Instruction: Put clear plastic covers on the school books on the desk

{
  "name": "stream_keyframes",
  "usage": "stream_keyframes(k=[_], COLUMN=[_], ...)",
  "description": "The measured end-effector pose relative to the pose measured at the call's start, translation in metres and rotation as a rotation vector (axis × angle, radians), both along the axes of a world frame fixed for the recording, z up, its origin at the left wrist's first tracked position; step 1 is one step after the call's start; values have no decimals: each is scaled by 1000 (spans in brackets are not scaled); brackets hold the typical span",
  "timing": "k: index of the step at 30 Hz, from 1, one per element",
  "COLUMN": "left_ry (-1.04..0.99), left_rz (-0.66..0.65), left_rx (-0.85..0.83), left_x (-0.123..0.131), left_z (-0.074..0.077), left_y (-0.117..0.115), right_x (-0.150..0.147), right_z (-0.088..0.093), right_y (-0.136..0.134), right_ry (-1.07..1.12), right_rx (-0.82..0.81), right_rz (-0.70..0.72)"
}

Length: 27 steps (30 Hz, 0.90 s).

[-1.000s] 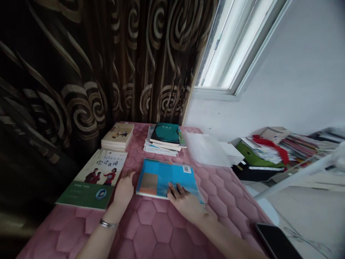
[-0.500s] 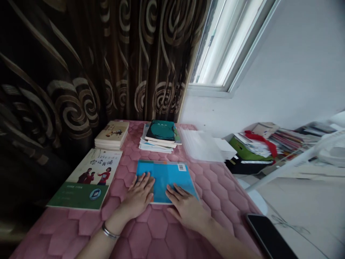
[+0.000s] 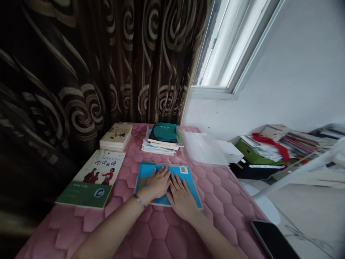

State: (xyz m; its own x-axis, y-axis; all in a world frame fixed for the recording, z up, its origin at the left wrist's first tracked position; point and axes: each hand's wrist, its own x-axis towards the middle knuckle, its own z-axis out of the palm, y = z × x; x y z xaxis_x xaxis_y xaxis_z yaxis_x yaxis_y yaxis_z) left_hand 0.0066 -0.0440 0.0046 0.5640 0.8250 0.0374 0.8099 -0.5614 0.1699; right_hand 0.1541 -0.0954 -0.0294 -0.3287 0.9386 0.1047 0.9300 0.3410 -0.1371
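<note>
The green-bottomed book (image 3: 91, 178) reads "129" and "你读我诵", while the blue book (image 3: 191, 184) bears a barcode (image 3: 183, 169).

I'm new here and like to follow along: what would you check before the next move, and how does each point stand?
1. Left hand resting on the blue book: ok.
2. Right hand resting on it too: ok.
3. Blue book closed and flat on the table: ok.
4. Blue book clear of the green-white book: ok.
5. Pile beneath the teal book squared up: not ok, edges uneven.
6. Phone fully supported: cannot tell.
</note>
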Motion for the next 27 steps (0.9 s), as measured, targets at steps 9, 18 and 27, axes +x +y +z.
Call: stream_keyframes(k=[9,18,27], left_ry=[-28,-49,-154], left_rz=[203,89,36], left_rx=[114,27,-206], left_x=[-45,-92,-107], left_z=[-30,-31,-1], left_y=[45,-17,-60], right_x=[3,1,30], right_z=[0,4,40], right_y=[2,1,1], right_ry=[14,17,100], right_rx=[-21,-82,-440], right_rz=[-1,4,222])
